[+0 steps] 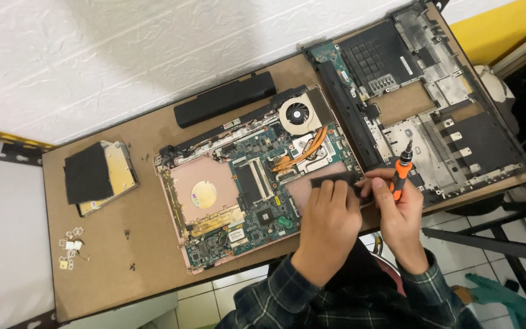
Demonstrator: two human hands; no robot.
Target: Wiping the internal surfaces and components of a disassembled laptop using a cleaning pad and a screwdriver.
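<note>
An opened laptop base (214, 195) lies on the brown table, its green circuit board, copper heat pipes and round fan (300, 114) exposed. My left hand (329, 222) rests at the board's front right corner, fingers closed on a small flat black part (336, 179). My right hand (397, 210) sits just to the right, also touching that black part while it holds an orange-and-black screwdriver (402, 172) upright. Both sleeves are dark plaid.
A stripped laptop cover (433, 116) lies at the right, a long black battery (225, 99) at the back, an optical drive under a black pad (97, 175) at the left. Small white bits and screws (73, 247) sit near the front left. The table's edge runs under my wrists.
</note>
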